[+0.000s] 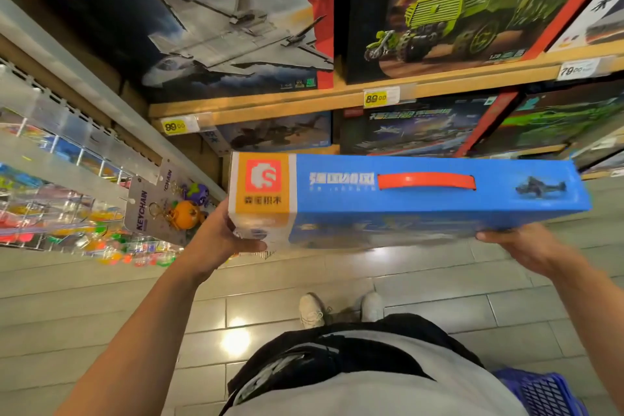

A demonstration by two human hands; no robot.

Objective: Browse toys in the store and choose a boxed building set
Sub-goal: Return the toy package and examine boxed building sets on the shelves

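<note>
Long flat blue cardboard box (pixel 405 203) of a building set, orange-and-white logo panel at its left end, red plastic carry handle (pixel 427 181) on the upward-facing narrow edge, small dark helicopter picture near the right end; box held level in the air in front of the shelves, above the grey tiled floor (pixel 101 307). Left hand (pixel 219 240) grips the left end, thumb curled over the near face, the other fingers hidden behind the box. Right hand (pixel 520 243) holds the lower right corner, fingers curled under and round the edge, tips out of sight.

Behind the box: wooden shelf (pixel 337 94) with yellow price tags reading 89.00 and 99.00; on it a big dark box with a grey jet fighter (pixel 216 27) and beside it a box with a green armoured truck (pixel 472 7). More boxed sets on the shelf below, blurred. Left side: hanging keychain cards (pixel 162 206) with an orange figure, clear bins of small coloured toys. Bottom right corner: blue plastic shopping basket (pixel 540 392) on the floor just beside the person. White shoes (pixel 312 311) visible below the box
</note>
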